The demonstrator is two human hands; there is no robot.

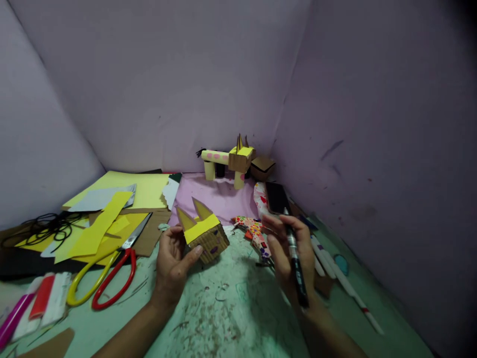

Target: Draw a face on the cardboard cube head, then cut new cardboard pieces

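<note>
A small cardboard box [206, 236], topped with a yellow band and two pointed ears, is gripped in the left hand [172, 263]. The fingers are curled behind it and the thumb is pressed on its front face. The box is held just above the green table [231, 318], near its middle.

At 3 o'clock from the box, a black marker [296, 263] is clasped in the closed fingers of the right hand [288, 253], with its length running along the palm.

Scissors [112, 273] with a yellow and a red handle are seen at 9 o'clock from the left hand, lying partly on sheets of yellow paper [97, 228]. A finished cardboard animal [233, 161] is stood at 12 o'clock by the wall, and a dark phone [278, 197] is seen at 1 o'clock.
</note>
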